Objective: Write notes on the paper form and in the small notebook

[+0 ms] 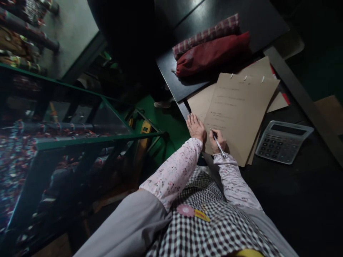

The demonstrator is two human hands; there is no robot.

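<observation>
Stapled brown sheets (241, 114) with lines of handwriting lie on the dark table, over other brown paper. My right hand (217, 142) is closed around a pen (219, 145), its tip at the lower left part of the top sheet, beside the written lines. My left hand (196, 127) lies flat with fingers spread at the left edge of the papers, holding nothing. A clear-edged calculator (283, 142) rests to the right of the sheets.
A red cloth bundle (211, 55) and a plaid roll (206, 35) lie beyond the papers. Left of me stands a green metal rack (99, 137) with bundled parts. A yellow object (146, 126) is near the green floor. A shoe (162, 104) shows beside the table.
</observation>
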